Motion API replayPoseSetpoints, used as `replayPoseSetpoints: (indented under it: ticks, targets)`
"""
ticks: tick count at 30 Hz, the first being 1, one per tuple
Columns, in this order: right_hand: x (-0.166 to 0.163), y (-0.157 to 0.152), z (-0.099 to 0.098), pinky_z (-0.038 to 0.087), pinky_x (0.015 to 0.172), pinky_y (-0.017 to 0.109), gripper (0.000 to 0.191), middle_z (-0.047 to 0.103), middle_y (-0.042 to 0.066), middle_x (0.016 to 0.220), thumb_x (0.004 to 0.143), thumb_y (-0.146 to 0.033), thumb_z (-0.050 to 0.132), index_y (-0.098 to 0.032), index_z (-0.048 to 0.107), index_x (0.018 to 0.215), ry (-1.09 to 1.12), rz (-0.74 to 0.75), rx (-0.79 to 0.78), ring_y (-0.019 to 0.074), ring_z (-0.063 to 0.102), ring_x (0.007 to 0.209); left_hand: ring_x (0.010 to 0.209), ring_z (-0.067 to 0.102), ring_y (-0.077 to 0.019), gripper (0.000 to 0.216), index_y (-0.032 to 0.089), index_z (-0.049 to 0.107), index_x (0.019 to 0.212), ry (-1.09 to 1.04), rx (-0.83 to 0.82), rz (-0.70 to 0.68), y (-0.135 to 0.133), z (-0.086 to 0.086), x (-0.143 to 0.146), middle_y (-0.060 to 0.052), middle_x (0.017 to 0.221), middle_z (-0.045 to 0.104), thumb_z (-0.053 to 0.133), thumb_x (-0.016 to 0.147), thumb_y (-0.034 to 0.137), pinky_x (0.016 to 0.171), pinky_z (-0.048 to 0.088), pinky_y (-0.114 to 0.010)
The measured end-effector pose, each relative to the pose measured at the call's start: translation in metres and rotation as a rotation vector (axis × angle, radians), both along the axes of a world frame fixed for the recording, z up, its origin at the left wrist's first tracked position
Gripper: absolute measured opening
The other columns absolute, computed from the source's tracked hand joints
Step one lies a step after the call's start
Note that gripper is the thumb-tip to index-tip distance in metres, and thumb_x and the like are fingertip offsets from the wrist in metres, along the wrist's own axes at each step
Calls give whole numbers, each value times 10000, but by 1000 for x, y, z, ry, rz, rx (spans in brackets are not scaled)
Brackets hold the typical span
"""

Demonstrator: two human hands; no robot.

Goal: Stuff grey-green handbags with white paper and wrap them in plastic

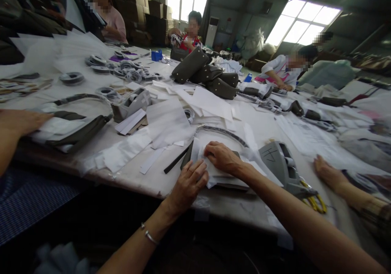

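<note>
A dark handbag [187, 156] lies flat in front of me at the table's edge, largely covered by white wrapping paper [197, 148]. Its wrapped handle [224, 132] arches away from me. My left hand [191, 180], with a bracelet on the wrist, has its bent fingers on the paper at the bag's left side. Curled fingers of my right hand [222, 156] pinch the paper close by, just above the left hand. A dark strap [177, 160] sticks out at the bag's left. What lies under the paper is hidden.
A grey tape dispenser [279, 164] and yellow-handled scissors [316, 200] are at my right. Co-workers' hands [330, 174] show at both sides; the left one is on another bag [82, 131]. White sheets [168, 121], tape rolls [71, 78] and stacked dark bags [207, 72] lie beyond.
</note>
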State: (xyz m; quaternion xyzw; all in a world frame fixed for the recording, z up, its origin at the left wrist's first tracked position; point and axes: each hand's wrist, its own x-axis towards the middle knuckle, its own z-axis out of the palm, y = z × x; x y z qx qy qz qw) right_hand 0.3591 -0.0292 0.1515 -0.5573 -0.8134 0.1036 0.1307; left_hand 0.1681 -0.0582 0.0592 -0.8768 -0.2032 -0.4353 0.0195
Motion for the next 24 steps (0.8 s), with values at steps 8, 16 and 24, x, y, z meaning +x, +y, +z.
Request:
replayPoseSetpoints:
  ticks: [8, 16, 24]
  targets:
    - [-16, 13, -6, 449, 965, 326, 306, 676, 95, 1198, 917, -199, 561, -172, 635, 1213, 71, -63, -60, 218, 629, 1088, 1091, 609, -207, 256, 169, 616, 1143, 23, 1, 14, 0, 4, 1, -100, 1119, 676, 454, 960, 93, 1008, 491, -407]
    - [-10, 24, -23, 391, 1055, 436, 610, 507, 126, 1456, 942, -358, 551, -223, 357, 1504, -93, -44, -214, 302, 538, 1265, 1087, 608, -227, 265, 144, 605, 1175, 27, -8, 0, 1, 0, 1, -113, 1120, 677, 461, 957, 98, 1007, 489, -430]
    - [0, -37, -11, 375, 1090, 470, 292, 683, 103, 1213, 913, -197, 596, -198, 639, 1202, 109, -147, 143, 247, 601, 1165, 1133, 601, -224, 301, 168, 582, 1204, 2, -67, -48, 1, -2, -2, -114, 1152, 671, 451, 941, 100, 1003, 497, -430]
